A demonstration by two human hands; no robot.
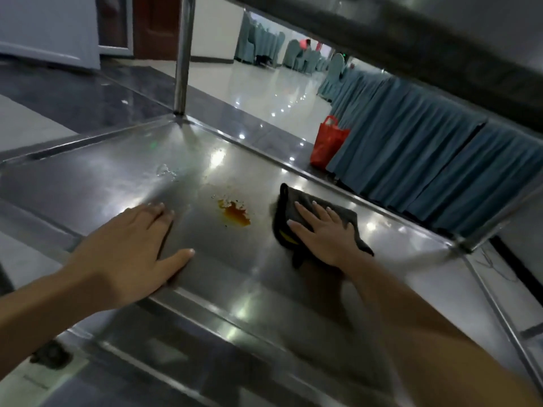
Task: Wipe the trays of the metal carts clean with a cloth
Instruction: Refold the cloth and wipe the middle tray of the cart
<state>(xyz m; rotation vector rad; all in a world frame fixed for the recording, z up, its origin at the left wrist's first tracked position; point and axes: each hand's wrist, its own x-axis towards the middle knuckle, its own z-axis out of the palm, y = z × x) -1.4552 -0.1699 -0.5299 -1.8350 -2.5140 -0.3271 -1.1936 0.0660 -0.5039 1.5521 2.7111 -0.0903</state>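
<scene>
A steel cart tray (117, 171) fills the view, seen under the shelf above it. An orange-brown sauce stain (235, 213) lies near its middle, and a small wet patch (166, 170) sits further back to the left. My right hand (323, 230) presses flat, fingers straight, on a dark grey cloth (293, 201) just right of the stain. My left hand (132, 245) rests flat on the tray near its front left rim, fingers spread, holding nothing.
An upright cart post (183, 54) rises from the back left corner. The upper shelf (440, 48) hangs low overhead. Beyond the cart stand teal-skirted tables (426, 148), a red bag (327, 142) on the floor and covered chairs (264, 42) further away.
</scene>
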